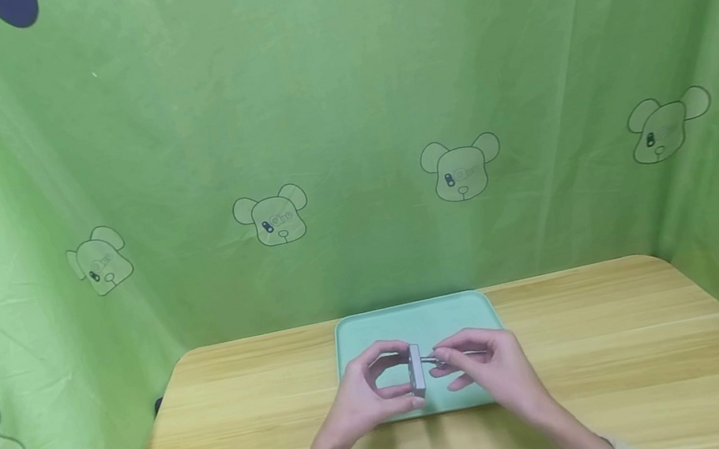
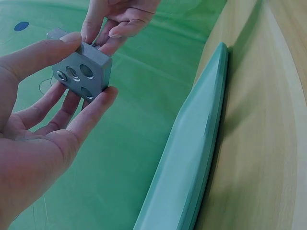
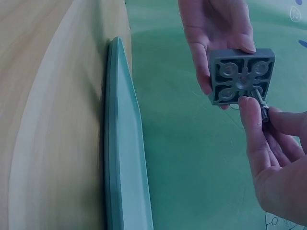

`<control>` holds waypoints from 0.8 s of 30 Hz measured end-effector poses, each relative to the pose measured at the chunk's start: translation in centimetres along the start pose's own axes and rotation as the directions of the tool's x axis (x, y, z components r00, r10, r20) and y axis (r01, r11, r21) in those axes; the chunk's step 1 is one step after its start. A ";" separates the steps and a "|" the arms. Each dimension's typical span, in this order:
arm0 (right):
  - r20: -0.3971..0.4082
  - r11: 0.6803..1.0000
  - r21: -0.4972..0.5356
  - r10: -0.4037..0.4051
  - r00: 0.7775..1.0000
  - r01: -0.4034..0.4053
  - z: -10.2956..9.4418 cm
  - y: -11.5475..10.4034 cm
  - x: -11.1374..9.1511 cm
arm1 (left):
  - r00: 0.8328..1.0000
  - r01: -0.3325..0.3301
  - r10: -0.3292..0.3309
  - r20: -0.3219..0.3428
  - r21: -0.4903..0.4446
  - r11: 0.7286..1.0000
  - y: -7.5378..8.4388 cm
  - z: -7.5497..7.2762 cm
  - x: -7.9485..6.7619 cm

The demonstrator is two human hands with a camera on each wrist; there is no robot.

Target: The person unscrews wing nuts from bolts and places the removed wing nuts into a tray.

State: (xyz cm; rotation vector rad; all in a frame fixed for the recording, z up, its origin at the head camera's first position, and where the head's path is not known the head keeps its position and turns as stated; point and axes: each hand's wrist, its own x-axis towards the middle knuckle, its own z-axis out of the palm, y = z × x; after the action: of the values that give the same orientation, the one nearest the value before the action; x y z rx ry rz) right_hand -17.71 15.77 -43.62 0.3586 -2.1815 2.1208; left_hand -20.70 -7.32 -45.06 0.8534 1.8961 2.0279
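Note:
A small grey square block stands on edge above the tray, between my hands. My left hand grips it by its upper and lower edges, thumb on one side and fingers on the other. Round holes show in the face of the block in the left wrist view. Its other face has recessed rings and ribs in the right wrist view. My right hand pinches a thin metal rod with a dark ridged end. The rod's tip meets a lower corner ring; how deep it sits I cannot tell.
Under the hands a pale turquoise tray with a raised rim lies on the wooden table. Green cloth printed with bear heads hangs behind the table and along both sides.

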 end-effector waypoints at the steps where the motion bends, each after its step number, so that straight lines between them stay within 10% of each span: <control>1: -0.003 1.000 -0.007 -0.028 1.000 0.028 0.1 -0.1 -0.1 | 1.000 0.006 -0.006 -0.005 -0.010 1.000 0.1 0.0 0.0; 7: -0.011 0.964 -0.090 -0.251 0.968 0.250 0.7 0.1 -0.3 | 1.000 0.016 -0.016 0.002 -0.071 0.997 0.2 -0.2 -0.1; 11: 0.006 0.869 -0.201 -0.460 0.888 0.452 1.0 0.6 -0.2 | 1.000 0.027 -0.026 0.014 -0.118 0.993 0.3 -0.4 -0.2; 18: 0.141 0.505 -0.390 -0.794 0.592 0.770 0.5 1.0 0.7 | 0.999 0.031 -0.023 0.047 -0.179 0.983 0.4 -0.7 -0.4; 24: 0.283 0.171 -0.492 -0.896 0.343 0.853 0.5 0.7 1.1 | 0.998 0.026 -0.013 0.064 -0.196 0.980 0.3 -0.8 -0.4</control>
State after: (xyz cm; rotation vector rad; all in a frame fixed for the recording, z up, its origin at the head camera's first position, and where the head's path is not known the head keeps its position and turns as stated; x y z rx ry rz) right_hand -18.91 15.16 -44.05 1.1199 -1.6543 0.7311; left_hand -20.80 -8.21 -44.89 0.8330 1.6315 2.1081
